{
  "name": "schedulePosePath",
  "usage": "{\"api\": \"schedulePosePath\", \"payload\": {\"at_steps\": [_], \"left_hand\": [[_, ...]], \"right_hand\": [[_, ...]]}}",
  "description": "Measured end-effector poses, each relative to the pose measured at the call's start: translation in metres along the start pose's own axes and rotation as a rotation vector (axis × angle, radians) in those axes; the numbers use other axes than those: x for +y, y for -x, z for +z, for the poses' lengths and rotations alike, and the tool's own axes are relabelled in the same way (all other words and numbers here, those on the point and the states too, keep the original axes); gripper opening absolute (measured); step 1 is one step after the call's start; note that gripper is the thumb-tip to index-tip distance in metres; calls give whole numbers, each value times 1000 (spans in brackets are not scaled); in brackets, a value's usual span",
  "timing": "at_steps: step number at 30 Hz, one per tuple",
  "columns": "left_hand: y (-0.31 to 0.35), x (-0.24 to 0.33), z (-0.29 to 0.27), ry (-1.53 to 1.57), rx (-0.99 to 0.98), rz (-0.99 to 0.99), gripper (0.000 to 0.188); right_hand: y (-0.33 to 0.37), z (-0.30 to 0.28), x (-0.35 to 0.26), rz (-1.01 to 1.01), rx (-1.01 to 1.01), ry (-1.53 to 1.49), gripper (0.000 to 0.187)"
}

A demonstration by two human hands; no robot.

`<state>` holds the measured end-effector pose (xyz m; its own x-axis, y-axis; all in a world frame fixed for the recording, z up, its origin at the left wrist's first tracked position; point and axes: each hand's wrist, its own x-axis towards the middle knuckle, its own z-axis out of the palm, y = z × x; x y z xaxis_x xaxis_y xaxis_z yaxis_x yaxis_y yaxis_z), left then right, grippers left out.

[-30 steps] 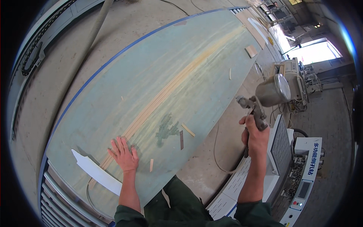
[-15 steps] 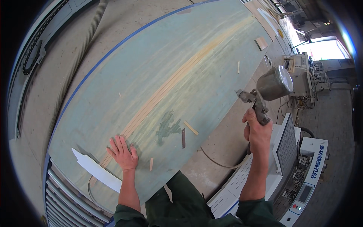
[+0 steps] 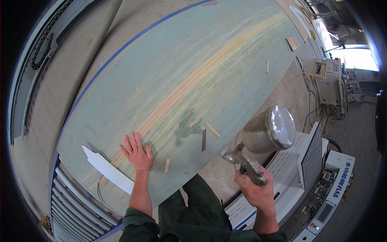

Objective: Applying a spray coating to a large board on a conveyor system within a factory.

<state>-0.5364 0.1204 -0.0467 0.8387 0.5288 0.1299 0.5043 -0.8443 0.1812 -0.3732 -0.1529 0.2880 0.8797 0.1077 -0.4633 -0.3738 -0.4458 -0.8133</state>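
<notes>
My left hand point(image 3: 138, 152) lies flat with fingers spread on the near ends of thin wooden strips point(image 3: 177, 95), which run side by side along a large greenish board point(image 3: 121, 97). In my right hand point(image 3: 256, 191) is a spray gun point(image 3: 243, 162) with a silver cup point(image 3: 269, 130) on top, held above the floor past the board's right edge. Its nozzle points left, toward the board. Just left of my left hand rests a curved white strip point(image 3: 108, 168). A dark flat strip point(image 3: 204, 140) and a short wooden piece point(image 3: 212, 128) lie right of a dark green patch.
A roller conveyor point(image 3: 76, 207) runs at the lower left. On the right stand a white machine with a control panel point(image 3: 323, 212) and another machine point(image 3: 330, 82) farther back. A ribbed hose point(image 3: 90, 52) passes along the left. A small wood block point(image 3: 292, 43) sits on the board's far right.
My right hand has brought the spray gun lower, nearer to me and to the left. My left hand stays on the strips while the whole view shifts slightly.
</notes>
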Motion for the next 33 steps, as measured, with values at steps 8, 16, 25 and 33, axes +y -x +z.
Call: {"api": "schedulePosePath", "payload": {"at_steps": [8,16,25,33], "left_hand": [[0,0,0,1,-9,-6,70],[0,0,1,-2,2,0,70],[-2,1,0,-3,-7,-6,70],[1,0,3,-1,10,-4,69]], "right_hand": [[-15,-23,-2,84,3,74,41],[-42,-31,-6,-79,243,155,52],[-65,-49,-8,-132,453,214,51],[-25,-38,6,-99,495,191,50]]}}
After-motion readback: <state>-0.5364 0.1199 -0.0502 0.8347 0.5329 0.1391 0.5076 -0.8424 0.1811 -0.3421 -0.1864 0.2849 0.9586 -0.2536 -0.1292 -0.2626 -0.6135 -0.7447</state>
